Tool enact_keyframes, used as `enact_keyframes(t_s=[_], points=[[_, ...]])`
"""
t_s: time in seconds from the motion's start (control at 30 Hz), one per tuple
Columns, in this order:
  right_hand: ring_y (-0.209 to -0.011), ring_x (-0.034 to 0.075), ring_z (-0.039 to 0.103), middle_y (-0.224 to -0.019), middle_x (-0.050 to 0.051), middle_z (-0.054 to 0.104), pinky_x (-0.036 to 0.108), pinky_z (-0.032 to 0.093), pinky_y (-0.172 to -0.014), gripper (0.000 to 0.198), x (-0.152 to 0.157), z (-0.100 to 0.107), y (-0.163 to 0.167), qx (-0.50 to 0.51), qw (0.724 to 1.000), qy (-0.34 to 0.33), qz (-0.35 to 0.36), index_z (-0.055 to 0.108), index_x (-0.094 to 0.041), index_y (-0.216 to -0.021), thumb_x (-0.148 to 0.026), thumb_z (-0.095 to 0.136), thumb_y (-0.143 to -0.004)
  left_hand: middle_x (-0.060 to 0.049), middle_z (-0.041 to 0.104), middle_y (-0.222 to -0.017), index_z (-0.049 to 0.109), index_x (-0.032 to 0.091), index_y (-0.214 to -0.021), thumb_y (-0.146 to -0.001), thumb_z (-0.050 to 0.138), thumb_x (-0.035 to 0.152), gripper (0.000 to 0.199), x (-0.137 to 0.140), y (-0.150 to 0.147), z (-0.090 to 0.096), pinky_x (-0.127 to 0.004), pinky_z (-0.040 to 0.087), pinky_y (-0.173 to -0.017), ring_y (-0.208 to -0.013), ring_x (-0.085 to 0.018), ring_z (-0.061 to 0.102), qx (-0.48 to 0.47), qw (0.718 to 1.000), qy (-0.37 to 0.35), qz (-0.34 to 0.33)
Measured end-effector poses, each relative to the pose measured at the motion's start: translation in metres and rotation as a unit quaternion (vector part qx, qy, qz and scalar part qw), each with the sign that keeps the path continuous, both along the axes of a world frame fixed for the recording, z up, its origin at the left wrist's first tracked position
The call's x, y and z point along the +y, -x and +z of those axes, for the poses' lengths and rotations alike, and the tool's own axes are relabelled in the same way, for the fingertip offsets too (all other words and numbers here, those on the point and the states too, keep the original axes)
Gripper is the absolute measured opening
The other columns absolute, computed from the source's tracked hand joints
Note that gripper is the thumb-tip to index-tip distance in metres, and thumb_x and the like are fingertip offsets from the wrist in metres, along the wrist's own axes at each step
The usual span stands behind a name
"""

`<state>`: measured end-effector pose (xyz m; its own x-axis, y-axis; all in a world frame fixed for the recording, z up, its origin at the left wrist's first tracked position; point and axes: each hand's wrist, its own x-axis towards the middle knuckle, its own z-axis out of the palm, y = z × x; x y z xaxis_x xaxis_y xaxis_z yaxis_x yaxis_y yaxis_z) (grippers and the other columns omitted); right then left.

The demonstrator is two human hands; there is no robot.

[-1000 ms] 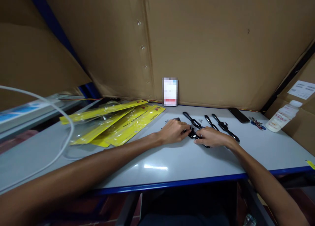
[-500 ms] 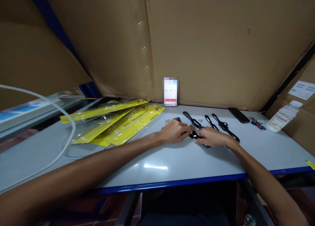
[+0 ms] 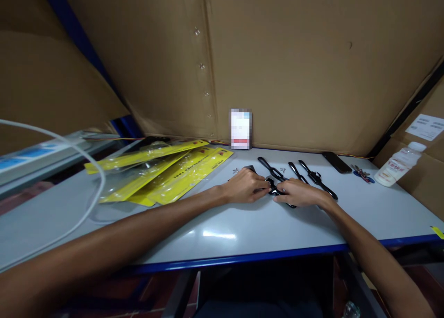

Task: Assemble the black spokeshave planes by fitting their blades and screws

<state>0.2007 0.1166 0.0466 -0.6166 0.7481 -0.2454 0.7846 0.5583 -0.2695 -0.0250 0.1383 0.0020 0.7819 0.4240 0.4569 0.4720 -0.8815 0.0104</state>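
Note:
My right hand point(image 3: 297, 192) is closed round one end of a black spokeshave point(image 3: 273, 186), whose handle tip shows below the fingers. Against its middle, my left hand point(image 3: 248, 186) has its fingertips pinched together; whether they grip the tool or a small part is hidden. A dark flat piece point(image 3: 250, 168) sticks out behind the left hand. Just beyond the hands lies another black spokeshave point(image 3: 276, 172). Small silver screws point(image 3: 283, 170) rest beside it, with more silver screws point(image 3: 236, 170) left of my left hand. Two further tools, a black handled piece point(image 3: 297, 171) and a spokeshave point(image 3: 317, 178), lie to the right.
Yellow blister packs point(image 3: 187, 174) are heaped on the left of the white table point(image 3: 277, 235). A propped phone point(image 3: 240, 129) stands at the cardboard wall. On the right are a dark phone point(image 3: 336, 162), keys point(image 3: 362, 174) and a plastic bottle point(image 3: 398, 165). A white cable point(image 3: 100, 170) loops at left.
A greyish flat piece seen at the left fingertips no longer shows there, and more of the spokeshave's black middle is visible. The left fingers have drawn back slightly; the right hand stays put.

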Motion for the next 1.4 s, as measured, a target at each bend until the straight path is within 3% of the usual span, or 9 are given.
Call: enact_keyframes(t_s=[0.13, 0.23, 0.5, 0.63, 0.7, 0.8, 0.93, 1.17, 1.4], points=[[-0.06, 0.015, 0.046, -0.061, -0.001, 0.051, 0.028, 0.028, -0.058, 0.031, 0.001, -0.001, -0.002, 0.011, 1.0, 0.01, -0.005, 0.05, -0.021, -0.071, -0.042, 0.056, -0.093, -0.005, 0.078, -0.083, 0.074, 0.021, -0.113, -0.101, 0.045, 0.03, 0.033, 0.0, -0.001, 0.0, -0.029, 0.041, -0.059, -0.067, -0.017, 0.068, -0.021, 0.999, 0.004, 0.043], [-0.06, 0.014, 0.045, -0.061, -0.002, 0.05, 0.029, 0.027, -0.058, 0.032, 0.001, -0.001, -0.002, 0.014, 1.0, 0.011, 0.0, 0.048, -0.021, -0.071, -0.042, 0.056, -0.093, -0.005, 0.075, -0.077, 0.074, 0.019, -0.098, -0.099, 0.047, 0.03, 0.03, 0.0, -0.001, 0.001, -0.028, 0.039, -0.058, -0.065, -0.018, 0.067, -0.015, 0.996, 0.011, 0.083], [-0.062, 0.014, 0.045, -0.064, -0.001, 0.051, 0.029, 0.027, -0.058, 0.032, -0.001, 0.001, -0.001, 0.011, 1.0, 0.01, -0.002, 0.049, -0.02, -0.072, -0.043, 0.055, -0.093, -0.004, 0.07, -0.065, 0.07, 0.018, -0.076, -0.098, 0.049, 0.031, 0.034, -0.001, 0.0, 0.002, -0.029, 0.034, -0.053, -0.055, -0.016, 0.06, 0.012, 0.999, -0.018, 0.039], [-0.061, 0.014, 0.045, -0.064, -0.001, 0.052, 0.028, 0.027, -0.057, 0.032, 0.001, -0.001, -0.001, 0.007, 1.0, 0.006, 0.001, 0.05, -0.02, -0.073, -0.043, 0.056, -0.094, -0.004, 0.075, -0.074, 0.076, 0.02, -0.099, -0.1, 0.046, 0.03, 0.031, 0.001, 0.001, -0.001, -0.028, 0.037, -0.055, -0.059, -0.015, 0.063, -0.005, 1.0, -0.029, -0.006], [-0.06, 0.014, 0.045, -0.063, -0.001, 0.052, 0.028, 0.027, -0.057, 0.031, 0.001, -0.001, -0.001, 0.004, 1.0, 0.008, -0.001, 0.051, -0.02, -0.073, -0.043, 0.056, -0.094, -0.003, 0.076, -0.076, 0.075, 0.021, -0.105, -0.099, 0.047, 0.029, 0.03, 0.002, 0.001, -0.002, -0.028, 0.037, -0.055, -0.06, -0.015, 0.064, -0.02, 0.999, -0.025, 0.024], [-0.06, 0.014, 0.044, -0.062, -0.001, 0.051, 0.028, 0.027, -0.057, 0.032, 0.0, 0.001, 0.0, 0.002, 1.0, 0.008, 0.001, 0.05, -0.02, -0.072, -0.041, 0.055, -0.094, -0.003, 0.072, -0.068, 0.074, 0.019, -0.088, -0.098, 0.048, 0.028, 0.029, 0.003, 0.001, -0.002, -0.028, 0.036, -0.054, -0.058, -0.016, 0.063, -0.014, 0.997, -0.015, 0.075], [-0.06, 0.014, 0.044, -0.062, -0.001, 0.051, 0.029, 0.026, -0.057, 0.031, -0.001, 0.001, 0.0, 0.004, 1.0, 0.008, -0.005, 0.05, -0.02, -0.072, -0.042, 0.056, -0.093, -0.003, 0.069, -0.065, 0.068, 0.019, -0.074, -0.098, 0.048, 0.031, 0.034, 0.001, 0.0, 0.0, -0.029, 0.034, -0.054, -0.056, -0.016, 0.06, 0.033, 0.999, -0.009, 0.034], [-0.059, 0.014, 0.044, -0.062, -0.001, 0.052, 0.029, 0.026, -0.057, 0.031, 0.0, -0.002, 0.0, 0.009, 1.0, 0.001, 0.001, 0.051, -0.02, -0.071, -0.041, 0.056, -0.093, -0.004, 0.07, -0.068, 0.068, 0.019, -0.095, -0.095, 0.057, 0.045, 0.028, -0.005, -0.005, 0.01, -0.028, 0.036, -0.059, -0.063, -0.021, 0.063, 0.078, 0.988, 0.055, 0.122], [-0.057, 0.014, 0.045, -0.059, -0.001, 0.051, 0.028, 0.027, -0.057, 0.031, -0.002, 0.0, 0.002, 0.011, 1.0, -0.003, -0.013, 0.05, -0.02, -0.07, -0.04, 0.056, -0.093, -0.005, 0.071, -0.073, 0.066, 0.019, -0.096, -0.093, 0.052, 0.028, 0.017, -0.007, -0.009, 0.011, -0.03, 0.037, -0.059, -0.066, -0.023, 0.065, 0.088, 0.981, 0.068, 0.159]])
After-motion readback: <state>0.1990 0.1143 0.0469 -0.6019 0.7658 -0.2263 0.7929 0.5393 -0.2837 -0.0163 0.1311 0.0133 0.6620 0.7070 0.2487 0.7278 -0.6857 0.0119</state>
